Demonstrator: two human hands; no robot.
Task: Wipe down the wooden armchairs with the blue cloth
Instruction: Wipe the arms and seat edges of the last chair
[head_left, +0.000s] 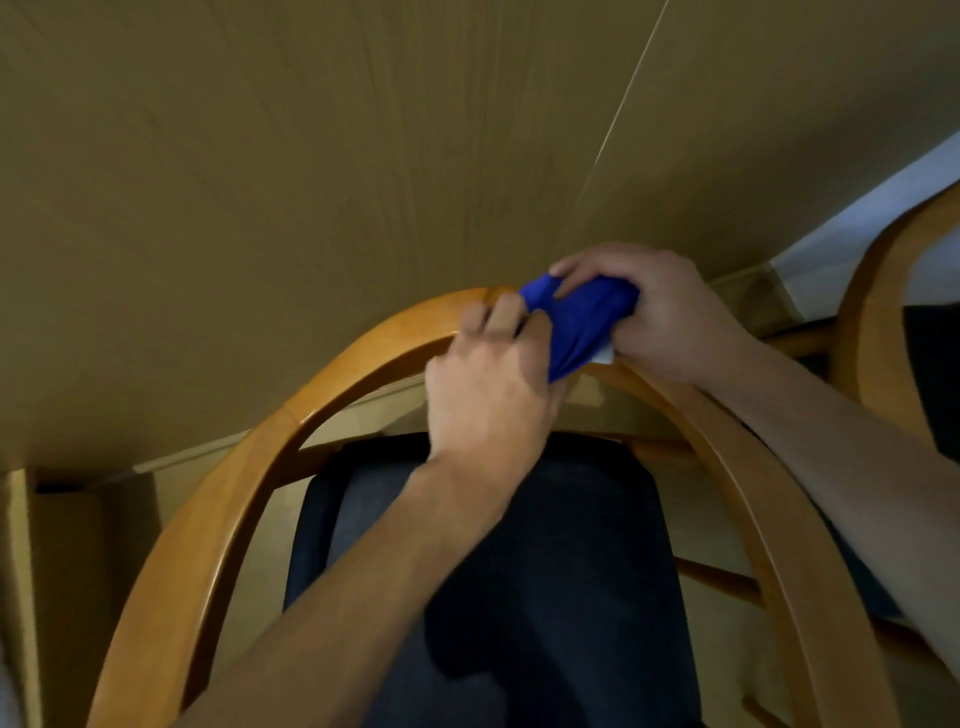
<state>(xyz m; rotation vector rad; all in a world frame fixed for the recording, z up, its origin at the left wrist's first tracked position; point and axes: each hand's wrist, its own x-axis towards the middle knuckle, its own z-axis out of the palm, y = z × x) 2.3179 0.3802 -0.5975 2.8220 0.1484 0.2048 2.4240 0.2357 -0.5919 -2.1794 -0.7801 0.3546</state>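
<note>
A wooden armchair (218, 499) with a curved top rail and a dark seat cushion (582, 571) fills the lower view. A bunched blue cloth (582, 322) sits on the top of the rail's arch. My right hand (654, 312) grips the cloth from the right, fingers curled over it. My left hand (488, 384) reaches up from below and pinches the cloth's left end against the rail. A small white tag shows under the cloth.
A wood-panelled wall (363, 156) stands right behind the chair. A second wooden armchair (878, 322) stands at the right edge, close beside my right forearm. Pale floor shows under the chair frame.
</note>
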